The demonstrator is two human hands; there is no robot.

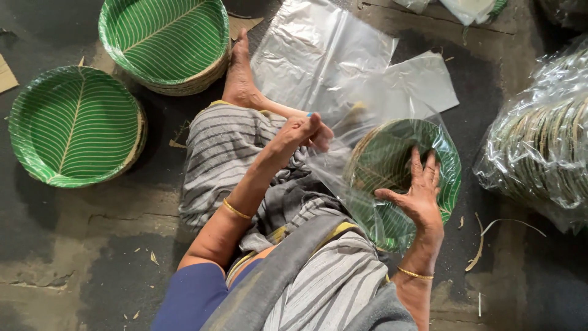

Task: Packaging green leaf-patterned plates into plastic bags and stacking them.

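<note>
Beside the lap, green plates upright inside a clear bag. Right hand spread wide against the plates through the plastic. Left hand pinched on the bag's edge, just left of the plates. Left of the lap, two plate stacks.

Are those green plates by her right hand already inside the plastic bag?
Inside: clear bag film covers the green plates under the right hand.
</note>
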